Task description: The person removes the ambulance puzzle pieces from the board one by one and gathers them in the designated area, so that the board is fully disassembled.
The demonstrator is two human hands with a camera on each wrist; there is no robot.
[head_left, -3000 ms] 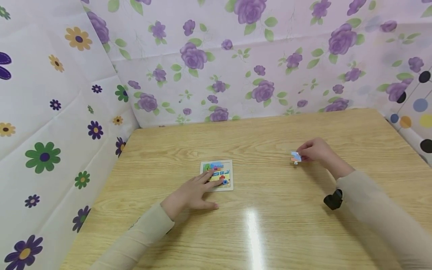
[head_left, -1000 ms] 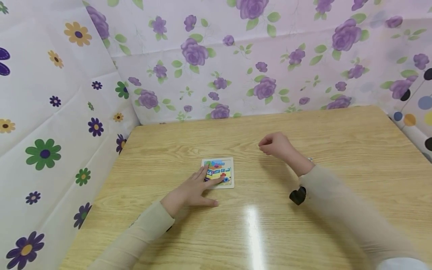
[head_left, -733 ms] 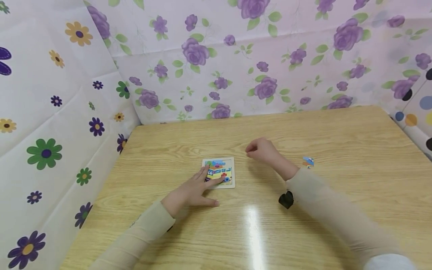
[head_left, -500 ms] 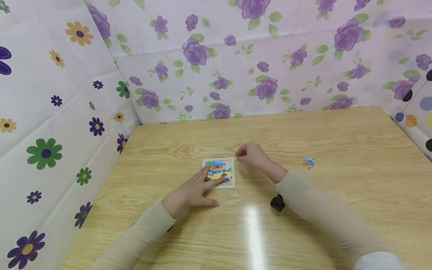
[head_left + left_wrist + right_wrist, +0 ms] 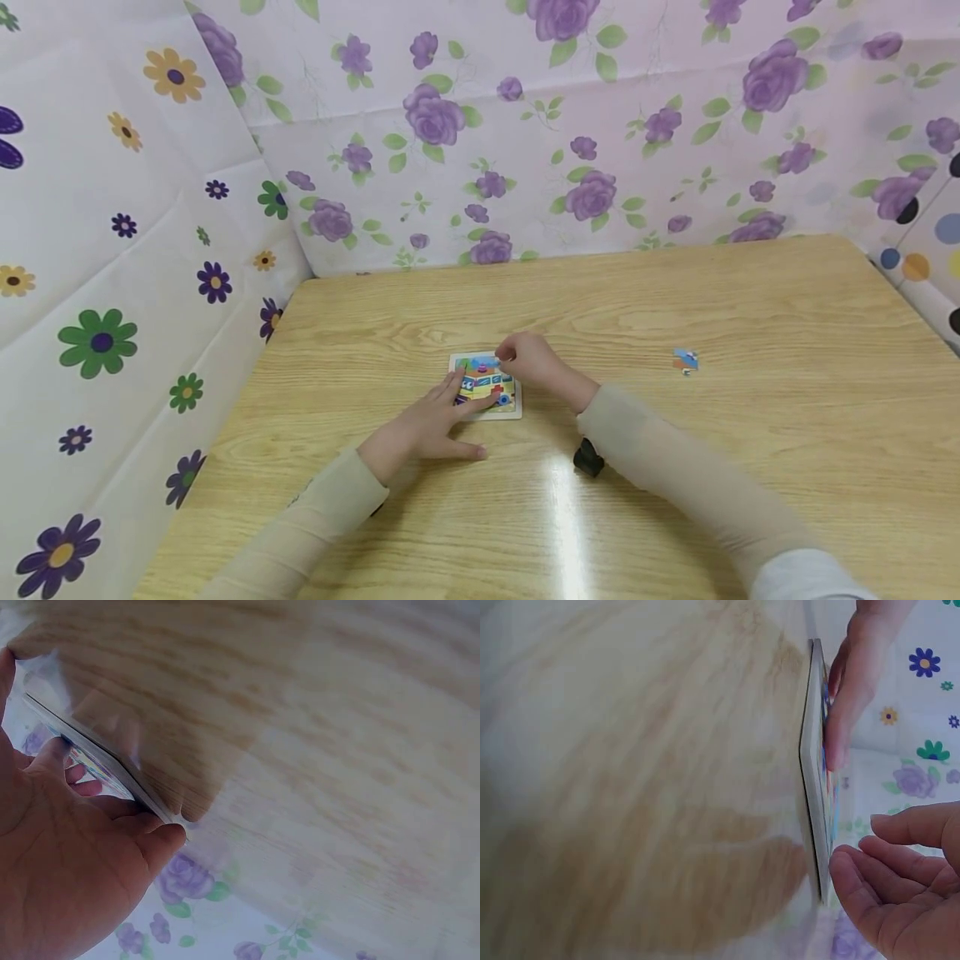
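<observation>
On the bench [image 5: 375,321], the puzzle [image 5: 486,382] seemed light, stiff, best held edgewise; left hand [image 5: 431,427] lay outspread, right hand [image 5: 534,363] slackly curved, empty.

A square picture puzzle [image 5: 487,382] with a pale frame is lying flat on the tabletop [image 5: 360,333], showing a yellow vehicle with eyes, a red cross and a blue wheel; well apart, a loose blue-and-orange puzzle bit [image 5: 684,359] is lying to its right.
</observation>
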